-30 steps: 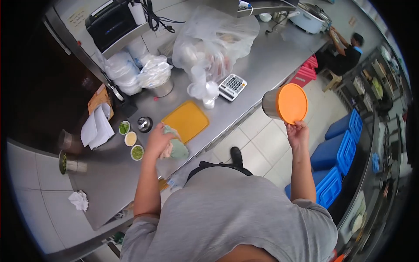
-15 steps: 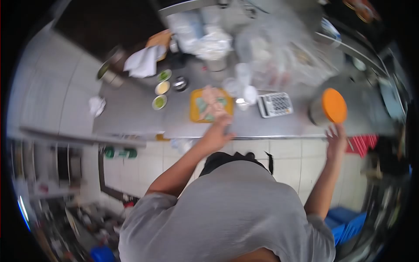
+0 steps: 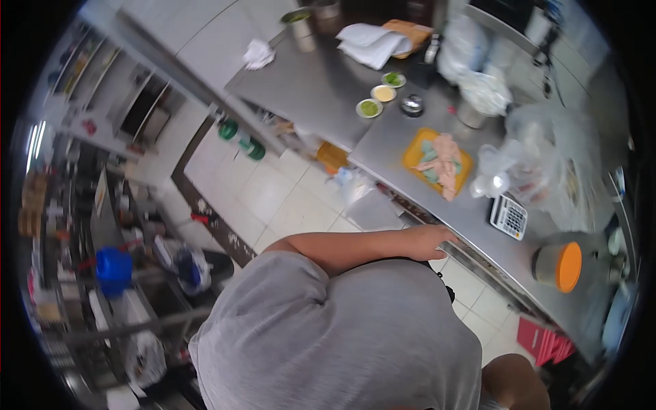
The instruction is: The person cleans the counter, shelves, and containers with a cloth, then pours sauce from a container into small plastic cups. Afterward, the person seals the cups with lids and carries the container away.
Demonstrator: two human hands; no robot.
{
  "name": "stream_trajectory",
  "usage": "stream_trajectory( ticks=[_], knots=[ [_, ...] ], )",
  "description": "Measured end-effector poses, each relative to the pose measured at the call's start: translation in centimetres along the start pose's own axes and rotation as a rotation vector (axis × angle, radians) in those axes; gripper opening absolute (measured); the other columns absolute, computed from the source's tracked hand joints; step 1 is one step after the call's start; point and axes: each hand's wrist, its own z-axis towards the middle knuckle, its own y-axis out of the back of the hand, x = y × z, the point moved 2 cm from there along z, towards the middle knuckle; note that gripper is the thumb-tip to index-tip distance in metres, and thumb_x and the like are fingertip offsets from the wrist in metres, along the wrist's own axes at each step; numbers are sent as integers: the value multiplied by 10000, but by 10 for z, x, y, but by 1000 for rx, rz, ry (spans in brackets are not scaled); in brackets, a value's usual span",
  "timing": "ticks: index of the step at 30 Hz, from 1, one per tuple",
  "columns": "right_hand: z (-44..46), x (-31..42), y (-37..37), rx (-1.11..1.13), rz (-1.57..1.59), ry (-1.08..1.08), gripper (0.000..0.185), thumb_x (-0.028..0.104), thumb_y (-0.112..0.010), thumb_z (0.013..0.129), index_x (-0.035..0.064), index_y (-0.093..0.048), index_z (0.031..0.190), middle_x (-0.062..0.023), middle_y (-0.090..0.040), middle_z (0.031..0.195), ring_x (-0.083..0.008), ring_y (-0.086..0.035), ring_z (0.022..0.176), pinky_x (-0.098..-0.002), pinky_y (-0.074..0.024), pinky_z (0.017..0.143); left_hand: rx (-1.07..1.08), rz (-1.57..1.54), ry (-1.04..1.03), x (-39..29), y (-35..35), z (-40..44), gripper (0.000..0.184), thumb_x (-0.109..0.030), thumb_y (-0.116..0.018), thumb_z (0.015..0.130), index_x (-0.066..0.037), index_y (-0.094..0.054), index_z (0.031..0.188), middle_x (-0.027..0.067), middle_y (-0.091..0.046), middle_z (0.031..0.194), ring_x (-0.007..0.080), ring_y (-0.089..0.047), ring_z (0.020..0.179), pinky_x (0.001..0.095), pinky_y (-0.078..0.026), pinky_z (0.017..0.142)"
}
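My left hand (image 3: 432, 242) is beside the front edge of the steel counter (image 3: 383, 157), its fingers loosely stretched and no object visible in them. My right arm (image 3: 516, 383) shows only as a bent part at the lower right; that hand is out of sight. On the counter past my left hand, a yellow tray (image 3: 414, 152) bears crumpled pink and green cloths (image 3: 444, 164). To the right lie a white calculator (image 3: 509, 217) and a container with an orange lid (image 3: 568, 266).
Small bowls of green and pale yellow food (image 3: 383, 93) stand near a round metal object (image 3: 412, 104). Plastic bags (image 3: 553, 157) crowd the back. Below the counter are a plastic bag (image 3: 359, 191) and red folded material (image 3: 543, 340). A blue container (image 3: 113, 271) stands at the left.
The view has swung round, so the counter now runs diagonally. My left hand has left the cloths for the counter edge. My right hand has gone from the orange-lidded container and out of sight.
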Motion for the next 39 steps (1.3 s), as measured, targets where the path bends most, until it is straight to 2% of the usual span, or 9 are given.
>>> stream_trajectory(
  ticks=[4,9,14,16,21,23,26,36,39],
  knots=[
    [30,-33,-10,148,-11,73,566,80,-431,891,80,-232,1422,-161,-593,652,-131,-440,391,-268,-360,385,-93,-5,66,36,0,-48,450,-197,-620,821,-56,-515,1235,194,-547,1198,358,-536,1075,401,-424,944],
    [47,-66,-36,12,-853,335,634,86,-403,894,142,-155,1475,-104,-531,593,-140,-415,396,-294,-353,386,-254,-93,189,67,11,-113,435,-207,-613,828,-74,-523,1232,188,-568,1172,349,-550,1065,400,-428,933],
    [107,-92,-39,306,21,103,484,119,-487,871,158,-224,1276,-194,-614,693,-180,-518,451,-352,-404,394,-339,-101,261,92,20,-158,420,-225,-626,824,-74,-546,1208,172,-596,1132,329,-575,1035,385,-454,903],
    [110,-94,-45,243,-440,356,255,186,-490,888,-33,-608,833,-122,-617,723,-161,-562,515,-301,-454,430,-381,-79,269,94,25,-166,417,-226,-630,819,-71,-556,1199,163,-614,1101,318,-594,999,377,-466,886],
    [112,-76,-68,223,-1638,-157,230,-24,-378,882,-99,-516,1049,-156,-601,817,-188,-579,578,-297,-479,435,-416,-137,253,105,25,-154,405,-234,-633,818,-67,-574,1182,143,-636,1083,262,-632,902,358,-506,804],
    [104,-86,-46,207,-1729,337,324,-68,-374,886,-107,-381,1207,-194,-572,926,-201,-580,615,-277,-509,469,-334,-120,246,103,26,-140,402,-227,-631,823,-58,-572,1183,141,-635,1089,259,-632,904,354,-505,804],
    [96,-73,-55,53,-1930,354,308,-44,-389,884,-83,-426,1187,-175,-571,897,-162,-571,600,-263,-503,464,-243,-136,196,82,22,-111,396,-220,-626,834,-45,-567,1184,145,-633,1089,253,-634,903,352,-503,804],
    [17,-12,-37,78,-808,433,159,85,-534,773,56,-541,617,-79,-579,563,-94,-407,382,-293,-417,412,92,-158,79,12,-8,-4,383,-182,-617,862,-55,-555,1218,123,-623,1108,204,-618,959,337,-489,839],
    [-68,31,-11,61,-804,-285,118,115,-596,788,28,-621,863,-81,-627,741,-168,-557,537,-308,-472,510,101,-149,-55,-17,-13,46,379,-203,-626,840,-61,-568,1187,155,-611,1109,263,-616,951,358,-483,838]
  ],
)
